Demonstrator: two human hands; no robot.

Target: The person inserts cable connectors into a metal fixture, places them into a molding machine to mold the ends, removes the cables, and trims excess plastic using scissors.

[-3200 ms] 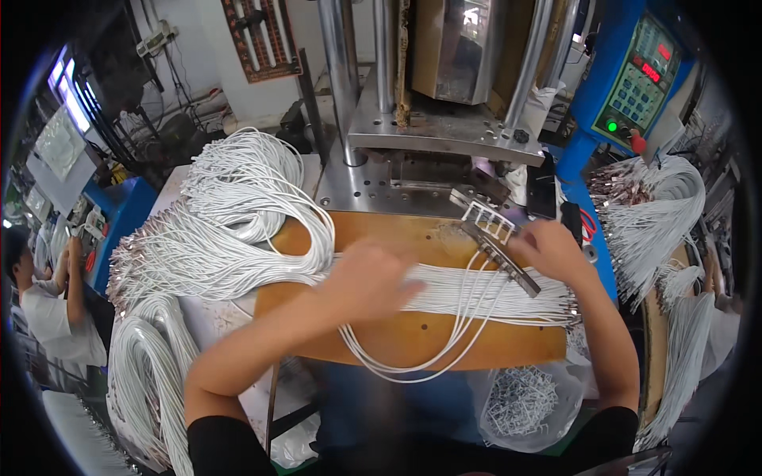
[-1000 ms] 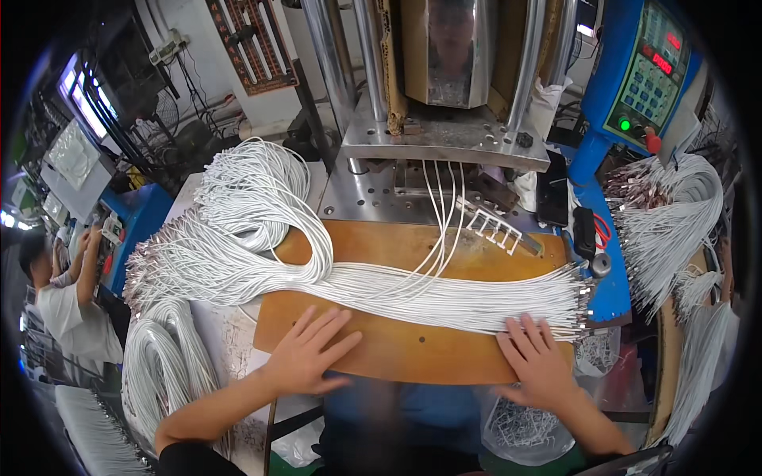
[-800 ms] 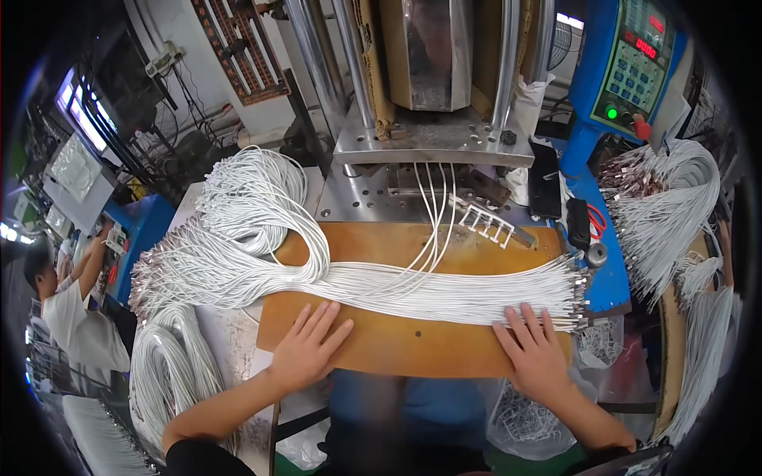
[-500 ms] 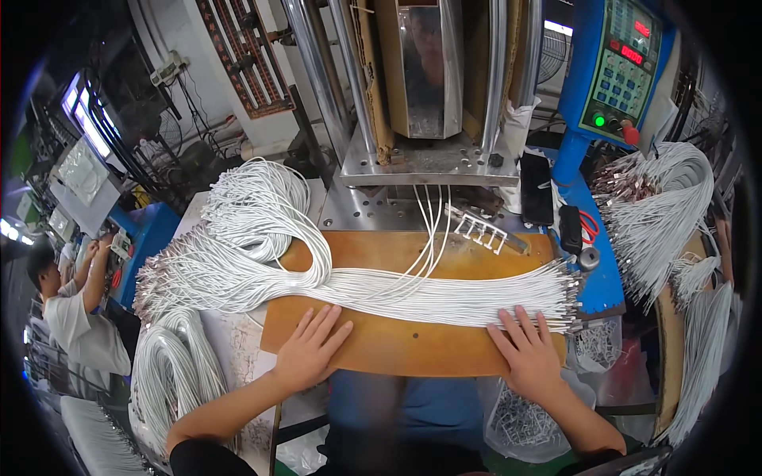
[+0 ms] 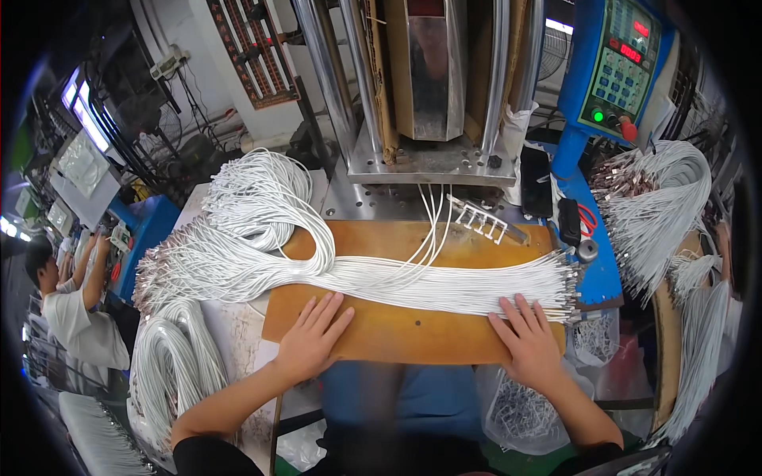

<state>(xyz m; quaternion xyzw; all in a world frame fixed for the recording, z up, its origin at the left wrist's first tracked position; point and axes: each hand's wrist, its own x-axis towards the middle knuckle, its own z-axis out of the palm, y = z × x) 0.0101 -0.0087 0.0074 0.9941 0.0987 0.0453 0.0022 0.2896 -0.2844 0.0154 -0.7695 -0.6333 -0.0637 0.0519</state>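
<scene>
While white cables (image 5: pixel 444 287) lie just beyond, left hand (image 5: pixel 311 339), right hand (image 5: pixel 528 343) flat, empty.

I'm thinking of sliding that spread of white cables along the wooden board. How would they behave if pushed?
The white cables probably flop and bunch: they curve in loose loops at the left. Laid flat on the wooden board, they would likely slide unevenly. The right hand touches their edge, so pressing there may steady them.
</scene>
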